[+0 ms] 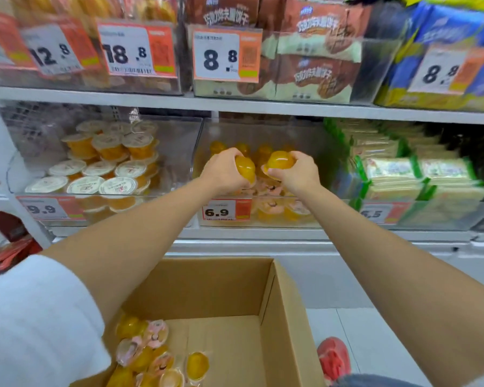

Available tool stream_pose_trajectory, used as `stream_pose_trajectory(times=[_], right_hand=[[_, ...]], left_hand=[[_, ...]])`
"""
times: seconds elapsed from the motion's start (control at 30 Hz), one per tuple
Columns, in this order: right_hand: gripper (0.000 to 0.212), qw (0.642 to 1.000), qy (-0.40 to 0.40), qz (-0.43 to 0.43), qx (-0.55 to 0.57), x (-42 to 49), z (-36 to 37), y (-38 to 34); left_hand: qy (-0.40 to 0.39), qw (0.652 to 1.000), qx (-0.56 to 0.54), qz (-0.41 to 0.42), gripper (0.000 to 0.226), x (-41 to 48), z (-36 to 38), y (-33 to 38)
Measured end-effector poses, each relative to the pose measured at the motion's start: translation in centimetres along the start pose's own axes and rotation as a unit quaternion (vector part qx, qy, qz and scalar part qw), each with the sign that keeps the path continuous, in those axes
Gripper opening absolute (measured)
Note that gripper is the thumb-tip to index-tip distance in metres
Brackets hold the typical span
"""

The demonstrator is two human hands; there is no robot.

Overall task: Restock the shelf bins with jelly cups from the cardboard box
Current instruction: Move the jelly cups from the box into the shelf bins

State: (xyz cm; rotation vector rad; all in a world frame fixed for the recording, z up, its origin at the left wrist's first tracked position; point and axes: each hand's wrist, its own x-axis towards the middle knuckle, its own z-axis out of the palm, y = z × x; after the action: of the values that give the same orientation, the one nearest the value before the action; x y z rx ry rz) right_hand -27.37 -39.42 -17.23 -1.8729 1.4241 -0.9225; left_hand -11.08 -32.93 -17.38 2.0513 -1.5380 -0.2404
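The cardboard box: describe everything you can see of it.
The cardboard box is plain brown, open-topped, standing low before the shelf, beneath the person's arms. Its floor is mostly bare; a loose heap of orange jelly cups, some with pink-printed lids, lies at its left. The left arm covers part of that side.

Above the middle bin (305, 135) a gap opens under the upper shelf (263, 106); the left hand (224, 171) and right hand (299, 171) fill it side by side, each gripping a jelly cup (280, 162). Stacked cups (268, 210) cover that bin's floor, with room above them. Lidded cups (115, 169) wall off its left, green packs (389, 169) its right. Below it the cardboard box (280, 317) lies open, its right half bare.
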Motion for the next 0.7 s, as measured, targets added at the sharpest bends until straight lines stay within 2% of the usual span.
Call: stream_pose_trajectory(times=[0.07,0.13,0.17,0.27,0.33,0.43,0.5,0.53,0.6,0.67,0.7], right_hand=[[0.067,0.995,-0.045,0.018,-0.083,1.9,1.2,1.0],[0.044,0.987,-0.078,0.034,-0.136,3.0,2.5,1.6],[0.038,0.986,-0.082,0.039,-0.137,3.2,2.9,1.6],[0.04,0.991,-0.067,0.027,-0.116,3.7,3.5,1.6],[0.047,0.994,-0.05,0.029,-0.098,3.6,3.3,1.9],[0.037,0.993,-0.049,0.011,-0.106,3.0,2.8,2.2],[0.034,0.99,-0.025,-0.037,-0.134,2.1,2.9,2.0],[0.03,0.987,-0.001,-0.072,-0.145,1.4,3.0,1.8],[0.014,0.976,0.044,-0.15,-0.149,-0.8,3.5,1.4],[0.006,0.966,0.052,-0.209,-0.144,-3.7,4.3,1.1],[0.006,0.965,0.052,-0.219,-0.137,-5.2,4.8,1.1]], left_hand=[[-0.014,1.0,0.001,-0.007,0.064,1.8,1.4,-0.5],[-0.024,0.997,0.062,0.037,0.04,3.2,2.8,-0.8],[-0.026,0.992,0.113,0.057,0.036,3.7,3.2,-1.0],[-0.015,0.967,0.248,0.05,0.05,4.7,3.6,-1.6],[-0.029,0.974,0.225,0.032,0.055,4.9,3.7,-2.3],[-0.048,0.986,0.156,0.024,0.069,4.4,3.3,-2.5],[-0.024,0.987,0.157,0.041,0.072,3.3,2.5,-2.0],[0.005,0.985,0.164,0.048,0.065,2.5,2.1,-1.7],[0.065,0.979,0.183,0.055,0.037,0.4,1.4,-1.2],[0.1,0.98,0.162,0.053,0.01,-2.4,1.0,-1.1],[0.11,0.982,0.146,0.054,0.005,-4.0,0.8,-1.2]])
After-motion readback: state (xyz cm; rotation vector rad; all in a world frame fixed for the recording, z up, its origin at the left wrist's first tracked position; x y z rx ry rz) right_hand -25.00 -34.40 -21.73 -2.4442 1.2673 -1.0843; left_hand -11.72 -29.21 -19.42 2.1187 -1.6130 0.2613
